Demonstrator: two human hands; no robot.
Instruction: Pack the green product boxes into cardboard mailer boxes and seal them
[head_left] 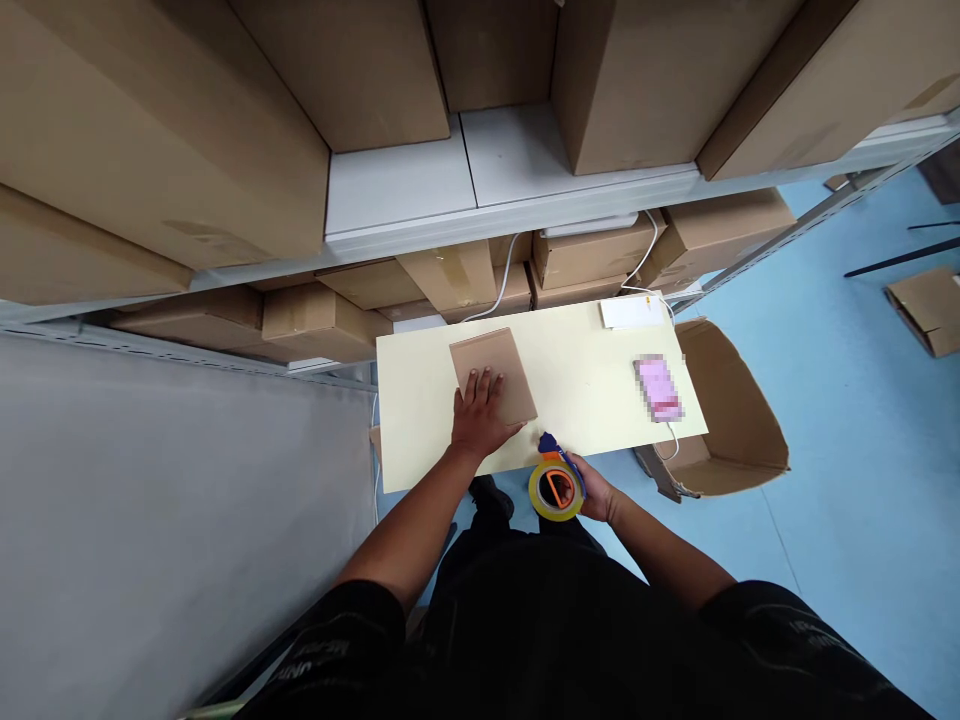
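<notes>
Near the middle of the frame the left hand (480,410) lies flat, palm down and fingers spread, on the lower edge of a small flat cardboard box (493,375). It presses on the box rather than gripping it. The box lies on a pale yellow tabletop (577,390), a little left of the tabletop's centre, with its long side running away from the person.

Just below the tabletop's near edge, at lower centre, the right hand (596,492) is curled around a tape dispenser (556,483). The dispenser carries a yellowish roll of tape with an orange hub, and a blue part at its top points up toward the box. The dispenser hangs off the tabletop's edge, close to the left hand but not touching the box.

Toward the right of the tabletop lies a pink, blurred object (658,388) with a white cable trailing from it. A flat white item (631,311) sits at the tabletop's far right corner. To the right of the tabletop, an open cardboard carton (739,420) stands on the blue floor (847,420).

Across the top of the frame, a white shelf (480,190) carries large cardboard boxes (165,130), and smaller ones are packed beneath it. A grey surface (150,520) fills the lower left.
</notes>
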